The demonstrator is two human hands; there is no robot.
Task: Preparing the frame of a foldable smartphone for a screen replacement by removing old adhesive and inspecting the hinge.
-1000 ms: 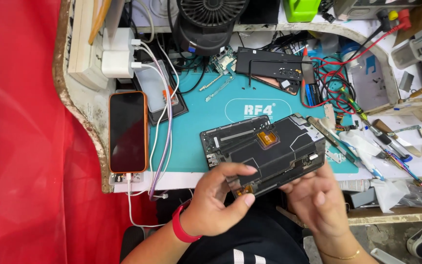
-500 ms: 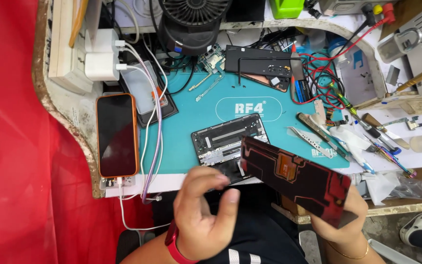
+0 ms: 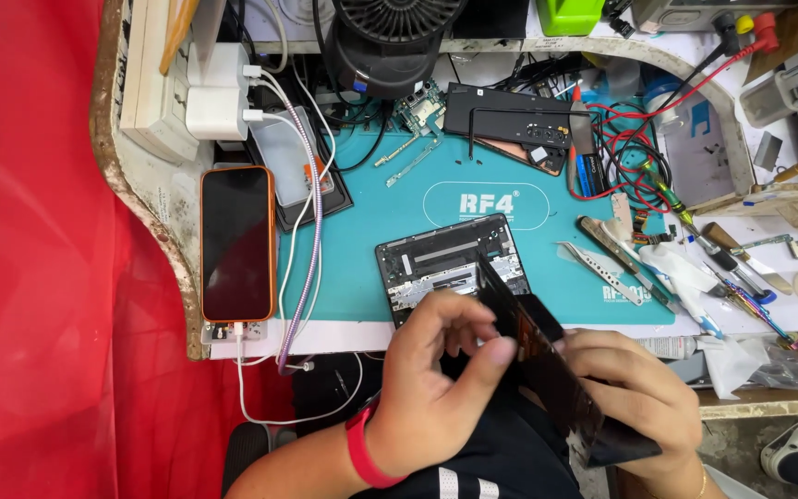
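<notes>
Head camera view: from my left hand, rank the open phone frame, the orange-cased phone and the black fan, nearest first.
From the left hand:
1. Open phone frame, on the teal mat just above it.
2. Orange-cased phone, off to the left side.
3. Black fan, at the bench's back edge.

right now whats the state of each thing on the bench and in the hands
dark panel: lifted, tilted, held by both hands
left hand: gripping the panel's near end
right hand: holding the panel's far side
opened device frame: flat on mat, insides exposed
orange-cased phone: screen dark, cable plugged in
</notes>
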